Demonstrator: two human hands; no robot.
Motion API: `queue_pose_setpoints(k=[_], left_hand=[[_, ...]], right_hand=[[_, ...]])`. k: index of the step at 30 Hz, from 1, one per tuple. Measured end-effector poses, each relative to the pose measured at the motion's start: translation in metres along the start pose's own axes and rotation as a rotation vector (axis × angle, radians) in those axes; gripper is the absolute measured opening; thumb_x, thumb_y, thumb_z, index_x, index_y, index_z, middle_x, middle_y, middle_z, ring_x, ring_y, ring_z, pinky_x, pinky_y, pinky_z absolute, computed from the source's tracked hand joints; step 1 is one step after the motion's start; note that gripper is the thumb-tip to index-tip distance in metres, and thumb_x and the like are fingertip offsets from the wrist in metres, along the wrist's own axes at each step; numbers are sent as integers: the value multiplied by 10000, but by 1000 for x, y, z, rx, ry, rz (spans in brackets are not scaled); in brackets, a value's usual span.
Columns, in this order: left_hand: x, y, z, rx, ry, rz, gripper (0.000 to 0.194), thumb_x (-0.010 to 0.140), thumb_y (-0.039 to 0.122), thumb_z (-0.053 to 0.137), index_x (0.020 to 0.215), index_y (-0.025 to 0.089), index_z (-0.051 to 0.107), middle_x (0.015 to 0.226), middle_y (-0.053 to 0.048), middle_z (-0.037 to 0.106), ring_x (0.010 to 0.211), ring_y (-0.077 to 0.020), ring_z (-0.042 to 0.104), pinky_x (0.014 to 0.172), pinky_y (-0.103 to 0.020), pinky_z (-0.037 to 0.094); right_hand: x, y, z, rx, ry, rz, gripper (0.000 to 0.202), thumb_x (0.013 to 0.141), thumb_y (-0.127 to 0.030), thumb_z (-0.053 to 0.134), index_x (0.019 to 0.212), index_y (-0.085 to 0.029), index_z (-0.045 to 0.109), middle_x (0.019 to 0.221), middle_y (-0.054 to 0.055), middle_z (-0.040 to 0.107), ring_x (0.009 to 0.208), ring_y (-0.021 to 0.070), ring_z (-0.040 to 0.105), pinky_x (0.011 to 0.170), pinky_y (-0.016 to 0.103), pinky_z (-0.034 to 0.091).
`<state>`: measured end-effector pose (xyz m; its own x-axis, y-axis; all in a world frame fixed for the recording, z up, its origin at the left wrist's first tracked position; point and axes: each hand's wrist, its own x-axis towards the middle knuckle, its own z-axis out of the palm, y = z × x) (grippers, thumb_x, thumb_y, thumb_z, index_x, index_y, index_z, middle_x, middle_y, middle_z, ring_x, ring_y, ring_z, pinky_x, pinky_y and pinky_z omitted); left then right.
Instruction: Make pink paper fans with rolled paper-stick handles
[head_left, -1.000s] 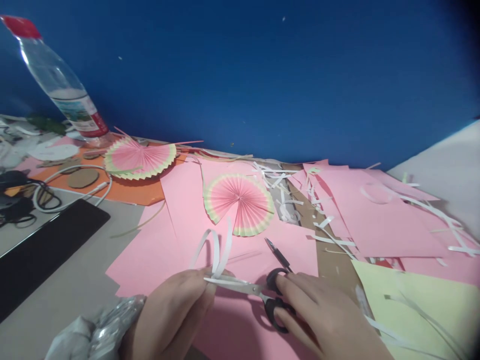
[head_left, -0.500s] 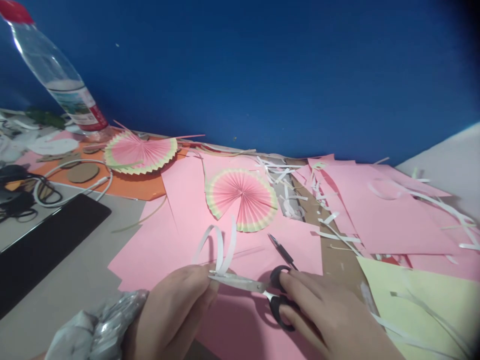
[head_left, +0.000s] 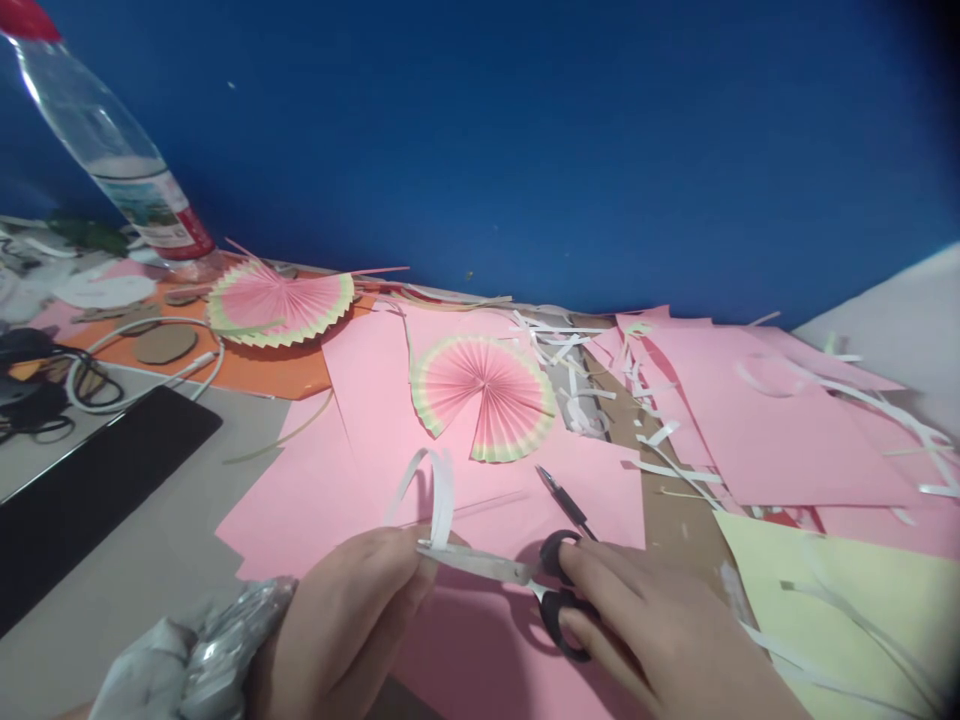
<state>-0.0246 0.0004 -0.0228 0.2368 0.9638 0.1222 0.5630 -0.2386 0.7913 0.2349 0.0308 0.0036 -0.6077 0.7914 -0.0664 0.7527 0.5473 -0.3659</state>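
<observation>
My right hand (head_left: 652,620) is closed on black-handled scissors (head_left: 487,567), with fingers through both loops. The blades point left and lie nearly together, their tips beside my left fingertips. My left hand (head_left: 360,600) is in a pinch with a narrow white paper strip (head_left: 442,500), which curls up and over just behind the blades. The pinched end is hidden by my fingers. Beyond the hands, a pleated paper fan (head_left: 510,395), pink with a pale yellow-green rim, lies on pink paper sheets (head_left: 300,520). A black pen (head_left: 566,503) rests behind the scissors.
A second pleated fan (head_left: 281,300) lies on orange paper (head_left: 292,375) at the back left, near a red-capped bottle (head_left: 142,190). A black phone-like slab (head_left: 112,490) and a white cable (head_left: 180,370) are at left. Pink sheets (head_left: 795,430), white scraps and pale yellow paper (head_left: 862,590) spread right.
A raised white strip end that leaned to the right above the blades has swung left against the curled strip. Both hands and the scissors have hardly moved.
</observation>
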Motion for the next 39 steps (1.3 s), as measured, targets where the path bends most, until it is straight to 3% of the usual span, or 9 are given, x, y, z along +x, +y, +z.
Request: queue_pose_setpoints(k=[3, 7, 10, 13, 21, 27, 32, 39], left_hand=[[0, 0, 0, -2, -11, 11, 214, 923, 236, 426, 1093, 276, 550, 970, -25, 666, 942, -169, 610, 800, -232, 506], [6, 6, -4, -19, 7, 134, 319, 910, 139, 405, 1148, 323, 512, 994, 1, 671, 903, -136, 621, 800, -199, 495], [10, 10, -6, -9, 6, 104, 269, 904, 151, 425, 1095, 310, 529, 920, 10, 664, 804, -123, 613, 749, -182, 492], [10, 11, -8, -2, -26, 45, 161, 917, 183, 404, 911, 265, 542, 778, 16, 613, 693, -124, 564, 669, -195, 479], [13, 10, -8, -37, -129, 22, 205, 937, 182, 340, 792, 238, 475, 713, 23, 539, 673, -120, 499, 635, -199, 425], [13, 10, -9, -7, -143, 50, 208, 924, 153, 323, 807, 234, 474, 700, 20, 534, 633, -122, 491, 629, -216, 435], [13, 13, -9, -8, -70, 34, 145, 928, 191, 379, 902, 258, 504, 742, 24, 582, 685, -123, 549, 675, -199, 458], [19, 15, -10, -45, -49, 128, 202, 912, 123, 389, 947, 289, 498, 723, 60, 563, 660, -93, 548, 660, -146, 443]], right_hand=[[1, -1, 0, -10, -8, -3, 55, 923, -218, 430, 938, -239, 479, 792, 16, 632, 678, 196, 593, 587, 279, 411], [1, -3, -1, -21, -15, 1, 42, 892, -235, 485, 933, -232, 494, 828, 29, 644, 716, 201, 610, 602, 280, 431], [1, -2, -1, -13, -6, 4, 51, 911, -241, 451, 916, -232, 500, 807, 25, 640, 693, 198, 605, 595, 284, 429], [1, -1, 0, 3, 18, -7, 103, 938, -265, 403, 906, -235, 497, 791, 25, 633, 674, 196, 596, 585, 283, 419], [0, -2, -1, 11, -23, 10, 51, 919, -212, 444, 915, -247, 481, 793, 6, 622, 682, 202, 588, 587, 296, 414], [3, -4, 0, 23, -82, 44, 52, 890, -196, 486, 897, -246, 496, 789, -1, 635, 696, 197, 610, 594, 287, 429], [1, -4, 3, 21, -117, 59, 78, 863, -183, 517, 891, -252, 495, 790, -8, 643, 702, 200, 616, 581, 280, 427], [-1, -5, 1, 53, -104, 49, 109, 869, -169, 501, 921, -263, 481, 795, -21, 638, 700, 192, 612, 586, 283, 422]])
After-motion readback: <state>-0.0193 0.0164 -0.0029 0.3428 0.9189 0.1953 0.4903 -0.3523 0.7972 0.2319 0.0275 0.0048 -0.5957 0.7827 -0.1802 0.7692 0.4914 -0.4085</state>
